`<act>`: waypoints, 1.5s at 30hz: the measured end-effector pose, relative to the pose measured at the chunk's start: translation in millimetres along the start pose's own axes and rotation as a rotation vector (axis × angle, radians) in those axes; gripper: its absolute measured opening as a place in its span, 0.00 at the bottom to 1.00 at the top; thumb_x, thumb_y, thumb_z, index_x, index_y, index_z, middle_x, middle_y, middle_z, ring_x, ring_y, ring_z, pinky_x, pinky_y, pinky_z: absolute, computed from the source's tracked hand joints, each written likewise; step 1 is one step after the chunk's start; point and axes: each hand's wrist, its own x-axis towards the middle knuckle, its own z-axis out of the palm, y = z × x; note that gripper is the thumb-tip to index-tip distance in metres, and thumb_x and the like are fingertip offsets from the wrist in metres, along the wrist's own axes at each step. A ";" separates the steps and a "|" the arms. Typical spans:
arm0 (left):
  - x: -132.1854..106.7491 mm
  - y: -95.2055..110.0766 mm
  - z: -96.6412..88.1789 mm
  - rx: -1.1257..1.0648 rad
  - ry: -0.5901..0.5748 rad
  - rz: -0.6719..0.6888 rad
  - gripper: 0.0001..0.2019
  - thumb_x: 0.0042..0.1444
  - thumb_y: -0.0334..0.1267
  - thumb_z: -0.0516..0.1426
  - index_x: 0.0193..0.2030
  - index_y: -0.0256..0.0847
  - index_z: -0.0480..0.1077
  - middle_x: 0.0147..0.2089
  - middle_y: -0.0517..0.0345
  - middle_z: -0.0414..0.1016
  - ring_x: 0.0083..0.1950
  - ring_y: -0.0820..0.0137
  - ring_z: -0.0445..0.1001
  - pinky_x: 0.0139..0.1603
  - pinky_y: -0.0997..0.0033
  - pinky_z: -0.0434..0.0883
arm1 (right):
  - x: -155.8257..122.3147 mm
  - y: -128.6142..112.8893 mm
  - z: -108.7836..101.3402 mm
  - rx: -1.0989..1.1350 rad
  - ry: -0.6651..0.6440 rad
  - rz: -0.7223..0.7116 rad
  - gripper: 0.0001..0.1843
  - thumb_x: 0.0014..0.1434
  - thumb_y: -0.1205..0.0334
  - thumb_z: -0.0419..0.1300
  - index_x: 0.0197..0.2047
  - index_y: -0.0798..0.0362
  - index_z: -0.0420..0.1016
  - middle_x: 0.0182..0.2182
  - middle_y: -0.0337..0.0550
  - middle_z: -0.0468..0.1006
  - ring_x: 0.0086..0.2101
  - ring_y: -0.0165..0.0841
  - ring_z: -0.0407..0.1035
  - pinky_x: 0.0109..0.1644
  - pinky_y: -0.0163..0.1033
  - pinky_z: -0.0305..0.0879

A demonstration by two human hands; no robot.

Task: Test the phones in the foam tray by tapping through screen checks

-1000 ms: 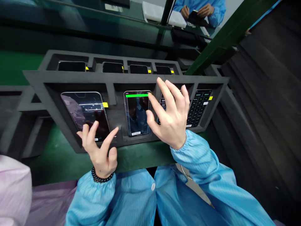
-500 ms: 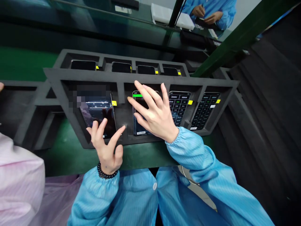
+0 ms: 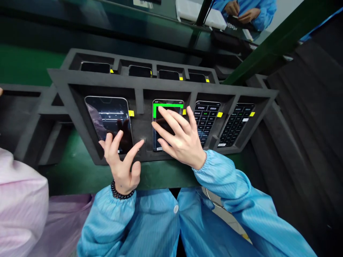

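A dark grey foam tray (image 3: 69, 80) holds several phones in slots. My right hand (image 3: 180, 137) lies spread over the second phone (image 3: 168, 107), whose screen shows a green band along its top and left edge; a fingertip touches the left side of the screen. My left hand (image 3: 122, 160) is open with fingers apart, fingertips at the lower edge of the leftmost phone (image 3: 108, 117), whose screen is dark. Two more phones (image 3: 207, 119) (image 3: 235, 123) to the right show grids of buttons.
A second foam tray (image 3: 139, 64) behind holds several dark phones with yellow tabs. The trays rest on a green belt (image 3: 75, 178). A person in a pink sleeve (image 3: 18, 210) is at my left. Another person's hands (image 3: 242, 12) work at the far top right.
My right hand slid from the right side of the second phone to its left side and down. The green band grew from a top bar to top and left edges. The left hand stayed.
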 end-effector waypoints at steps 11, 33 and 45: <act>0.5 0.6 -2.0 0.007 -0.024 -0.010 0.24 0.69 0.46 0.46 0.69 0.56 0.67 0.79 0.69 0.46 0.81 0.53 0.43 0.82 0.41 0.36 | -41.3 -38.9 4.2 0.155 -0.142 -0.075 0.16 0.70 0.59 0.53 0.53 0.56 0.79 0.63 0.50 0.75 0.62 0.37 0.68 0.77 0.57 0.48; 0.2 0.0 -2.9 -0.005 -0.009 -0.010 0.23 0.69 0.46 0.47 0.68 0.54 0.69 0.79 0.69 0.48 0.80 0.51 0.44 0.82 0.42 0.37 | -39.4 -1.4 -8.2 0.019 0.128 0.089 0.20 0.70 0.55 0.53 0.58 0.49 0.77 0.61 0.47 0.77 0.61 0.41 0.68 0.78 0.58 0.45; -1.6 0.1 -1.9 -0.009 -0.008 -0.015 0.24 0.68 0.46 0.47 0.67 0.53 0.69 0.79 0.67 0.48 0.80 0.46 0.43 0.82 0.38 0.35 | -19.2 23.4 -14.1 -0.141 0.114 0.264 0.19 0.71 0.55 0.53 0.61 0.46 0.76 0.66 0.49 0.71 0.65 0.46 0.64 0.77 0.60 0.43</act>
